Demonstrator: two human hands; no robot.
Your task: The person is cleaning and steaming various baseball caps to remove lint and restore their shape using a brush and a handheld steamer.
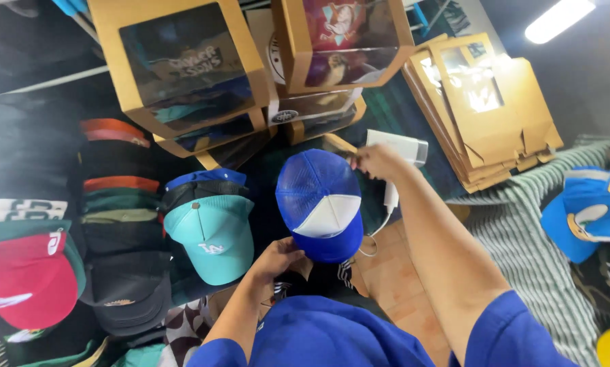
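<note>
Blue-and-white mesh trucker cap [320, 204] sits at centre frame, held between both hands over a dark surface. Left hand [276, 259] pinches the brim's front edge from below, fingers closed on it. Right hand [380, 162] grips the cap's back edge at the top, fingers curled shut on it; just behind that hand lies a white handheld device [401, 151] with a white cord [385, 217] trailing down. Teal cap [212, 234] sits just left of the held cap, atop a stack. Further left: stacks of dark, orange and green caps, and a red cap [26, 278] at the left edge. Brown windowed cardboard boxes [183, 64] stacked above; flat folded boxes [485, 109] lean at upper right. Blue-and-yellow cap [587, 211] rests on a striped cloth [522, 238] at right. Blue sleeves at the bottom.
</note>
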